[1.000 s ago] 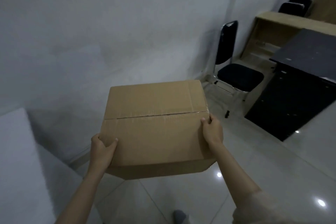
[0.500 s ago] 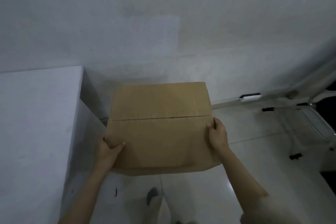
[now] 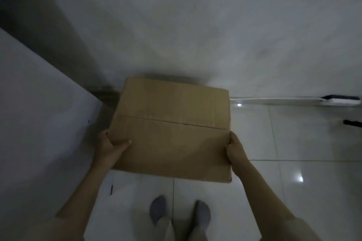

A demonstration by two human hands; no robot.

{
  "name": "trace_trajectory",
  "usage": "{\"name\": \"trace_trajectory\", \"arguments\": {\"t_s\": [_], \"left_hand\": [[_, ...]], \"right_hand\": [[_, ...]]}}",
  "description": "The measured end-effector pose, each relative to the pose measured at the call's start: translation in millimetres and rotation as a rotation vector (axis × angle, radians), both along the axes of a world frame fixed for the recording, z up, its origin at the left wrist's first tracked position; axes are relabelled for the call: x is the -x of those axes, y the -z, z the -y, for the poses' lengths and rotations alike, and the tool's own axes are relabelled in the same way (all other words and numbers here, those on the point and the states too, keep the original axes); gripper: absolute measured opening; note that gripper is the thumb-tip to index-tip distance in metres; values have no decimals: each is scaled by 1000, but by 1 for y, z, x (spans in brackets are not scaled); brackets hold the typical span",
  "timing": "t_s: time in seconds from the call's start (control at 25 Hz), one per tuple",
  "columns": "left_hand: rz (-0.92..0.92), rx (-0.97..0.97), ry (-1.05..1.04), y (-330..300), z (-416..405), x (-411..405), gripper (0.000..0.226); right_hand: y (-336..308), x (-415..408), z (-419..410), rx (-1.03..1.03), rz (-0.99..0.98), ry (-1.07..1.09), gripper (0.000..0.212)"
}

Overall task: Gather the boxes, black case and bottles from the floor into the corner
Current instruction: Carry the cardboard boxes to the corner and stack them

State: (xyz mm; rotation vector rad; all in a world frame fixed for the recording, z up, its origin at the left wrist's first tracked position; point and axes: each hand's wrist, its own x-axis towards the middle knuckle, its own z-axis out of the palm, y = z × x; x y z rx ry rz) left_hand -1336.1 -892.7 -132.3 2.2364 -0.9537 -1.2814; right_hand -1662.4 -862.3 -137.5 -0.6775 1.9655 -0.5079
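A closed brown cardboard box point(image 3: 172, 123) is held in front of me, low over the floor, its far edge close to the white wall. My left hand point(image 3: 110, 146) grips its near left corner with the thumb on top. At the near right edge, my right hand point(image 3: 235, 147) grips the side of the box. A seam runs across the top flaps. No black case or bottles are in view.
A white cabinet or block point(image 3: 39, 123) stands at my left, forming a corner with the wall point(image 3: 195, 25). White floor tiles point(image 3: 293, 143) spread to the right. A white power strip point(image 3: 340, 100) lies along the skirting at the right. My feet point(image 3: 158, 209) stand below the box.
The view has swung left and tilted down toward the corner. The box, held in both hands, has come lower and nearer the wall; the chair and desk have left the view.
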Motion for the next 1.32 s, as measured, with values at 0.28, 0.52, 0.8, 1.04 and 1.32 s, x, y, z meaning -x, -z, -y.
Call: {"name": "trace_trajectory", "arguments": {"t_s": [0.28, 0.52, 0.8, 1.04, 1.32], "left_hand": [[3, -108, 18, 92, -6, -19, 63], [5, -78, 28, 77, -13, 10, 58], [-130, 106, 156, -33, 13, 70, 42], [-159, 338, 281, -188, 17, 101, 35], [-161, 649, 567, -351, -3, 140, 21]], "right_hand": [[97, -10, 23, 40, 72, -26, 66], [89, -7, 27, 30, 1, -72, 45], [-27, 2, 33, 147, 84, -220, 33], [-187, 15, 33, 408, 85, -261, 30], [-354, 29, 2, 615, -1, -355, 27]]}}
